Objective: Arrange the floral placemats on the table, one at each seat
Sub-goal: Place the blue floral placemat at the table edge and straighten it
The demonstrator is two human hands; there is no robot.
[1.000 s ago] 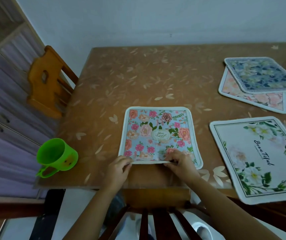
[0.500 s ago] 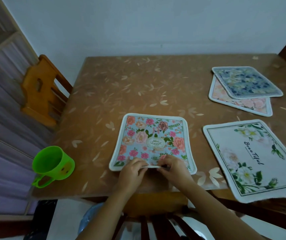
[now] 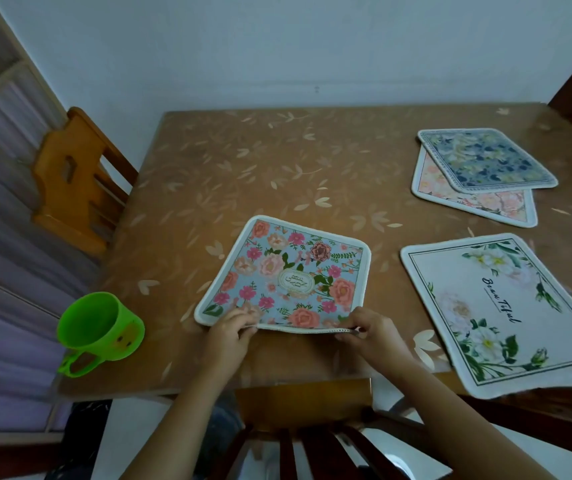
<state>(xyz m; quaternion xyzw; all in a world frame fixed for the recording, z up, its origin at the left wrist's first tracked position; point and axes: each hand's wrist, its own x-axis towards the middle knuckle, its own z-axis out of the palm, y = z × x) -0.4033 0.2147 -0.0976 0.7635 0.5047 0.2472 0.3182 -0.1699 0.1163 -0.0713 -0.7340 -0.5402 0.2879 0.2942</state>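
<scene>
At 6 o'clock on the table the pink-rose placemat lay with its near edge pinched and slightly lifted by left hand and right hand; judged thin, light, floppy, best gripped at two spread points along that edge.

This is a home dining room: a surface with wooden chairs, placemats and a green cup.
</scene>
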